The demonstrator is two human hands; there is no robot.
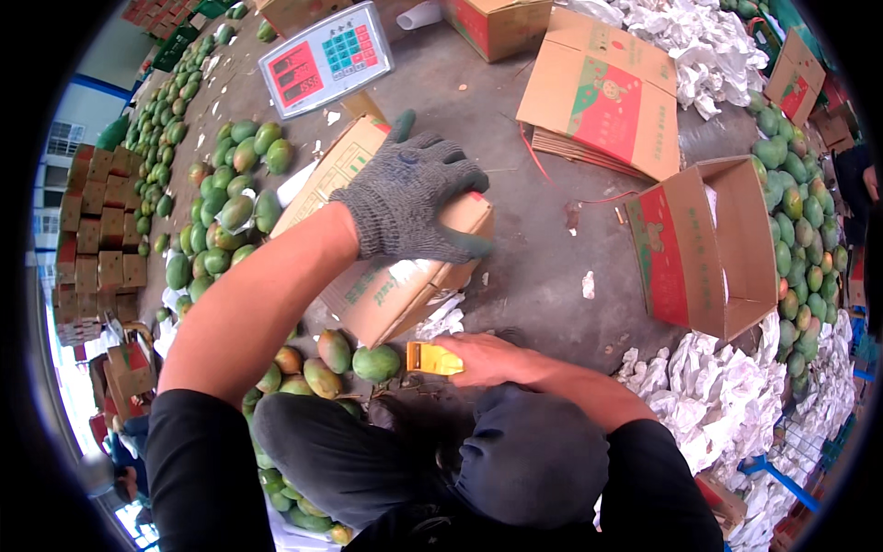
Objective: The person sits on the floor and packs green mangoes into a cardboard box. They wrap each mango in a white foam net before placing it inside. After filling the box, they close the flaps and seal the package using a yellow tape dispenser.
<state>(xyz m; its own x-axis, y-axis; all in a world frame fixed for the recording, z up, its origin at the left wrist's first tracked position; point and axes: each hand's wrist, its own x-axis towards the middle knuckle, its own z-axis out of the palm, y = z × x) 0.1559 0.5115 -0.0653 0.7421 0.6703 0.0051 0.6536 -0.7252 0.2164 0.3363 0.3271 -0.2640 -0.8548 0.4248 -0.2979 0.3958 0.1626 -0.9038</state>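
At far left, brown cardboard boxes are standing in a tall stack, while a broad spread of green and reddish mangoes is covering much of the grey floor beside them. A pale digital scale with red displays is lying just beyond a printed carton, which is resting aslant at the centre of the scene. The left hand, in a grey glove, is lying across the carton's top, its grip spread wide with thumb and fingers parted. Near the carton's close end, the bare right hand is holding a yellow hand tool firmly in its grip. Farther right, flattened cartons are lying piled, an open box is sitting nearer, crumpled white paper is spilling below it, and more mangoes are crowding the far side
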